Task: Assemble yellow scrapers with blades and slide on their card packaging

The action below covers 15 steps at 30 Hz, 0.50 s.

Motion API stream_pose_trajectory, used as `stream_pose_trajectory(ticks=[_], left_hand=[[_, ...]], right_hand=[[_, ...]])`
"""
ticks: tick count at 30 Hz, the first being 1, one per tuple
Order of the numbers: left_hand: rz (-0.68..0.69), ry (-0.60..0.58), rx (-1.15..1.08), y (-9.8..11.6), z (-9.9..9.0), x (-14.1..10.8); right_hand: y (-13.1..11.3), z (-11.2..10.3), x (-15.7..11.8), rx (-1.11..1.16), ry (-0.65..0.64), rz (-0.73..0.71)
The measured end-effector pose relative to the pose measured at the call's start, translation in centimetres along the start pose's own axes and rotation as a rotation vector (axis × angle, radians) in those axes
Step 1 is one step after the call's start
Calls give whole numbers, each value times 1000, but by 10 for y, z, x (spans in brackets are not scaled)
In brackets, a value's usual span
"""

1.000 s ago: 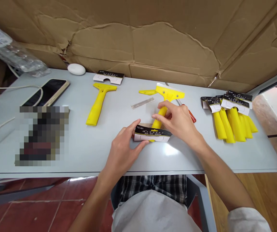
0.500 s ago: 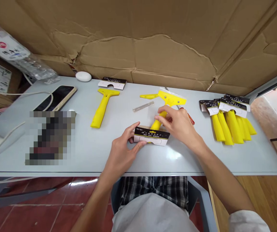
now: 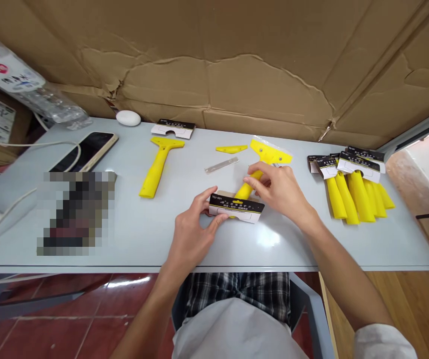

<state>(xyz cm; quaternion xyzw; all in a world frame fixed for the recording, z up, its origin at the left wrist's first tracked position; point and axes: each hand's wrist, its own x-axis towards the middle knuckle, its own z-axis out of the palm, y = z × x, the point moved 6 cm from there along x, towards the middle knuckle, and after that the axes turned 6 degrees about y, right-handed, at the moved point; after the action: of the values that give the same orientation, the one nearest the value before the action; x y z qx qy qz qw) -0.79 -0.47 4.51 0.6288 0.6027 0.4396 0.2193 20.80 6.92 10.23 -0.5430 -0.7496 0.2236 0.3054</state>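
Note:
My right hand is closed on the handle of a yellow scraper, whose wide head points away from me with two screws in it. A black and white cardboard sleeve surrounds the near end of that handle. My left hand pinches the sleeve's left side between thumb and fingers. Beyond my hands lie a thin metal blade and a loose yellow clamp piece. Farther left is another yellow scraper body without a card on it, below a folded card sleeve.
Several carded yellow scrapers are heaped at the right. To the left are a phone with a white cable, a white oval object, a plastic bottle and a blurred-out item. Cardboard walls the table's back.
The scraper's head has shifted slightly right, apart from the loose clamp piece. The red-handled tool behind it is now mostly hidden. Both hands keep their grips.

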Motion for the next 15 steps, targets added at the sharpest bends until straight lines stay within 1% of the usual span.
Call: stream_pose_trajectory(ticks=[4,6,11,13,15], left_hand=[[-39,4,-59,-3,-2,0],[-55,6,-72,-5,-3,-1],[-41,28,-46,-7,-1,-5],[-36,33,-27,-6,-1,-6],[-36,45,-1,-5,-1,-6]], right_hand=[[2,-7,2,37,-8,63],[2,-7,3,45,-25,72],[-9,6,1,-1,-117,-63],[-14,12,-1,-7,-148,-86],[-18,16,-4,2,-192,-77]])
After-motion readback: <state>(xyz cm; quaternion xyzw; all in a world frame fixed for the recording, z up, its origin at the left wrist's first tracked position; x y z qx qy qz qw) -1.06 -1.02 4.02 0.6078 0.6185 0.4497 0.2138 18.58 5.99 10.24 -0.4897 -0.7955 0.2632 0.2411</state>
